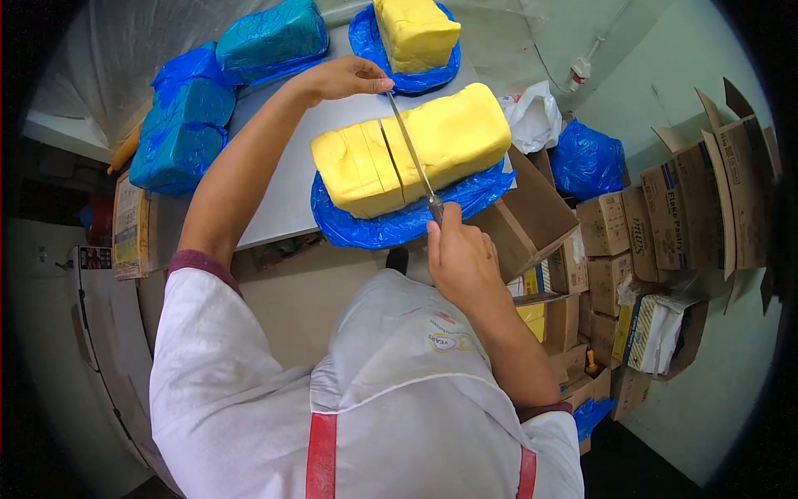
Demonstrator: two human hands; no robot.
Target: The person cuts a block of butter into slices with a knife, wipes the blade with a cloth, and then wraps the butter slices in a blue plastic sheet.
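Observation:
A large yellow block that looks like butter or margarine [457, 129] lies on blue plastic wrap [366, 234] at the table's near side. Several cuts mark its left part, and the slices stand close together. Across its top runs the long blade of a knife [409, 141], to the right of the widest cut. My right hand [467, 254] is closed around the knife's handle at the near side. My left hand [353, 79] pinches the blade's far tip between thumb and fingers, beyond the block.
Another yellow block [416, 35] sits on blue wrap at the back. Blue-wrapped blocks [273, 41] stand at the back left. Cardboard boxes [605, 224] are stacked on the right, near a blue bag [587, 158] and a white plastic bag [532, 116]. The white table [278, 204] ends just before my body.

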